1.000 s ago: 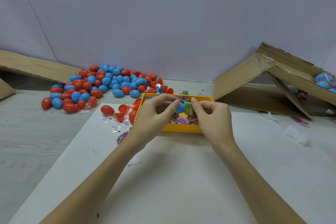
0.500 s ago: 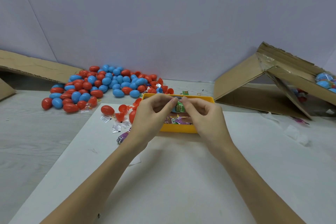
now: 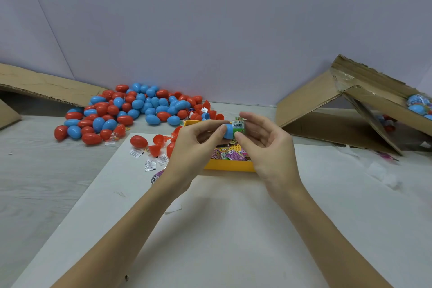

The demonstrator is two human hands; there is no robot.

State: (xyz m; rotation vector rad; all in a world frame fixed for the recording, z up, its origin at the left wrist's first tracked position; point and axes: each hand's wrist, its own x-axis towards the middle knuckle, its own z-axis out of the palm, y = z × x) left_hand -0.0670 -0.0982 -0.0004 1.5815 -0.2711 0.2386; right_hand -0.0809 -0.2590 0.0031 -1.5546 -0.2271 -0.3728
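1. Currently your left hand (image 3: pixel 194 147) pinches a blue shell half (image 3: pixel 228 131) between thumb and fingertips. The shell is smooth, glossy plastic, rounded like the end of an egg.
2. Your right hand (image 3: pixel 268 147) pinches a green packet (image 3: pixel 239 126), thumb beneath and forefinger above, while its other fingers spread loosely. The packet looks like crinkly printed foil, squarish in outline.
3. The packet's left end sits in the open mouth of the shell, so both things are held between your two sets of fingertips. They are in the air above the far part of the yellow tray (image 3: pixel 229 166).
4. The packet carries a white label with black barcode-like lines; its lettering is too small to read.
5. The tray is shallow, rectangular, hard plastic and holds pink and yellow printed wrappers, whose writing is also unreadable.
6. The tray rests on a matte white sheet (image 3: pixel 222 229) laid over a pale wood-grain surface.
7. To the left lies a heap of red and blue eggs (image 3: pixel 131 110), all glossy. A single red egg (image 3: pixel 138 141) and small white sachets (image 3: pixel 149 163) lie nearer the tray.
8. A tipped corrugated cardboard box (image 3: pixel 327 110) stands to the right.
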